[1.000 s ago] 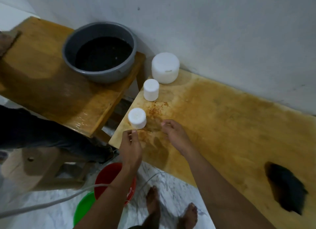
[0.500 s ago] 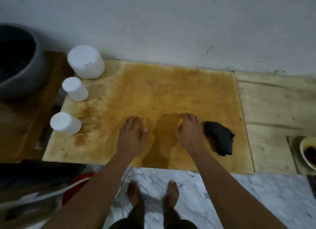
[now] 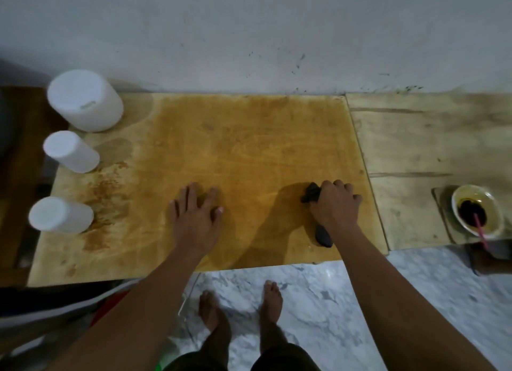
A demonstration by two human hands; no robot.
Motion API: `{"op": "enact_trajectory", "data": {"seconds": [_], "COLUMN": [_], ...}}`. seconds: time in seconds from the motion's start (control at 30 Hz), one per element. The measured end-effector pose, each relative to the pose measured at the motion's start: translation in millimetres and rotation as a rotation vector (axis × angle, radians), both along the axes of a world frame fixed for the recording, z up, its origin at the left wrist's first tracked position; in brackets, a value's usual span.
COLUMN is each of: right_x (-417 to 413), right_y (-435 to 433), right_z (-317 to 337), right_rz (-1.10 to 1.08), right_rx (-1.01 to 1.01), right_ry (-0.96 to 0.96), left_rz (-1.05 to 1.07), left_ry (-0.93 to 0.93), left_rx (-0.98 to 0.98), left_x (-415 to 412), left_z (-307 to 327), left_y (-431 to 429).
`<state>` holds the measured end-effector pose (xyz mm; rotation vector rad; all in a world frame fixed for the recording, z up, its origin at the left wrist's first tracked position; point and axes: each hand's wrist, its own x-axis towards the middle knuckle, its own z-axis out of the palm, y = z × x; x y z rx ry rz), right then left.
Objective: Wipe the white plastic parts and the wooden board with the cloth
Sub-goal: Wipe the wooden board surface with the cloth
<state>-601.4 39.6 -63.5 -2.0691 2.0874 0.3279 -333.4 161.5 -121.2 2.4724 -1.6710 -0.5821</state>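
Note:
The orange-stained wooden board lies against the wall. Three white plastic parts stand along its left edge: a large tub at the back, a medium cylinder in the middle and a small cylinder nearest me. A rusty smear marks the board beside them. My left hand rests flat on the board, fingers spread, holding nothing. My right hand is closed over the dark cloth near the board's right edge; cloth ends stick out in front of and behind the hand.
A paler wooden surface adjoins the board on the right, carrying a small bowl of dark liquid with a pink stick. A darker wooden table sits at far left. My bare feet stand on the marble floor.
The view swung right from the left corner to the whole board. My right hand moved right onto the dark cloth and closed on it. My left hand settled flat on the board.

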Motion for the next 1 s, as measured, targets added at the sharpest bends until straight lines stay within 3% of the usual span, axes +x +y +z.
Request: {"op": "enact_trajectory", "data": {"seconds": [0.2,0.37,0.63,0.8,1.0], "right_x": [29.0,79.9,180.4,235.1,291.1], "right_y": [-9.9,-25.6,-93.7,-138.5,-172.6], "right_z": [21.4,34.0,27.4,16.9,12.3], "right_rz": [0.001,-0.021,0.196,0.352,0.296], "right_rx": [0.056,0.090,0.053,-0.188,-0.175], "right_ry": [-0.451,-0.617,-0.527,-0.256,-0.431], "left_rz": [0.135,0.177,0.131,0.168,0.178], "left_ry": [-0.002,-0.032,-0.067,-0.114,-0.165], "left_rx": [-0.040,-0.007,-0.038,-0.085,-0.142], "left_x": [17.3,43.2,106.4,135.5,155.3], "left_z": [11.3,23.9,13.3,-0.9,-16.3], "left_y": [-10.7,-25.2,-78.3,-101.3,-111.5]}}
